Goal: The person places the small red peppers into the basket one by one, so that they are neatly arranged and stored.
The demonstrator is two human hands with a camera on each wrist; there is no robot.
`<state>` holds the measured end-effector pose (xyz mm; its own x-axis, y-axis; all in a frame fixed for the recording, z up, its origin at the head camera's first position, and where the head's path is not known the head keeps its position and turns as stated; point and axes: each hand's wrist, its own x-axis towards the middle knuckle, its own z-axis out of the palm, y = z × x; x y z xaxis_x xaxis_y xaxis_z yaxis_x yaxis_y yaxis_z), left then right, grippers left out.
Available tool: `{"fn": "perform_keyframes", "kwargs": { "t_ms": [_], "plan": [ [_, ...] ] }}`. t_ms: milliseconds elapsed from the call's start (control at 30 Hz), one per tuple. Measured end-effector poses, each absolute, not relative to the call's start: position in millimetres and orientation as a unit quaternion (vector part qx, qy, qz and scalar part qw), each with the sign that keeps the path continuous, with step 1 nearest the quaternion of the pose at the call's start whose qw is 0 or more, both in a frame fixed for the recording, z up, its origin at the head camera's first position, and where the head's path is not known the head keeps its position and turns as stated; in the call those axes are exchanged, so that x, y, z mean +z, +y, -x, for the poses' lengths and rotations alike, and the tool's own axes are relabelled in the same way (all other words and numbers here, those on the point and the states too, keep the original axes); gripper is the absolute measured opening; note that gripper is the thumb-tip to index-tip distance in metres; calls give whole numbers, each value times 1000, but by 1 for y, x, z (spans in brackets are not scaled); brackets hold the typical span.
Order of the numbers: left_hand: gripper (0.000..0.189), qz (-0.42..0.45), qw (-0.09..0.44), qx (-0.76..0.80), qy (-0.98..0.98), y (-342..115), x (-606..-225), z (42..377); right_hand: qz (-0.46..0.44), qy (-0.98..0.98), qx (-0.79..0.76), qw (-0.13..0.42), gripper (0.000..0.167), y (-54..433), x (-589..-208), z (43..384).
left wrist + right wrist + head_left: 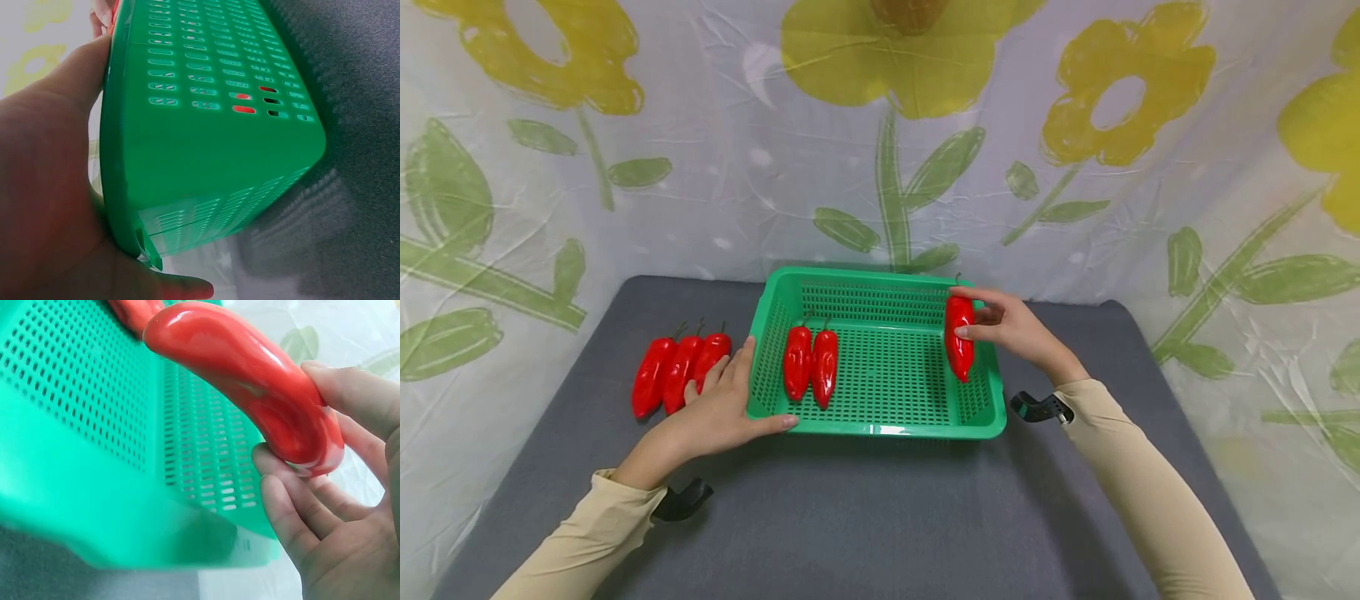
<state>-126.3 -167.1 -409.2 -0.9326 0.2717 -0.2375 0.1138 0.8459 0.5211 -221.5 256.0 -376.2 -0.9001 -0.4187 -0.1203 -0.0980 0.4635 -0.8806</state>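
My right hand [1015, 327] pinches a glossy red pepper [958, 333] between thumb and fingers, over the right end of a green perforated basket [850, 427]. The right wrist view shows this curved pepper [250, 375] from close up, gripped near one end. Two more red peppers [797, 362] lie side by side inside the basket at its left. My left hand [718, 412] rests on the basket's front left corner, thumb stretched along the front rim and fingers spread along the left side. In the left wrist view that hand lies against the basket rim [115, 144].
Three red peppers [677, 367] lie in a row on the grey table [880, 517] left of the basket, the nearest partly behind my left fingers. A flower-patterned curtain [715, 167] hangs behind the table and along both sides.
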Motion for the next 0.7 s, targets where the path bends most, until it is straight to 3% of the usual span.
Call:
{"fn": "perform_keyframes", "kwargs": {
  "t_ms": [700],
  "plan": [
    [133, -103, 153, 257, 949, -166, -407, 126, 176, 837, -487, 177, 65, 226, -389, 229]
  ]
}}
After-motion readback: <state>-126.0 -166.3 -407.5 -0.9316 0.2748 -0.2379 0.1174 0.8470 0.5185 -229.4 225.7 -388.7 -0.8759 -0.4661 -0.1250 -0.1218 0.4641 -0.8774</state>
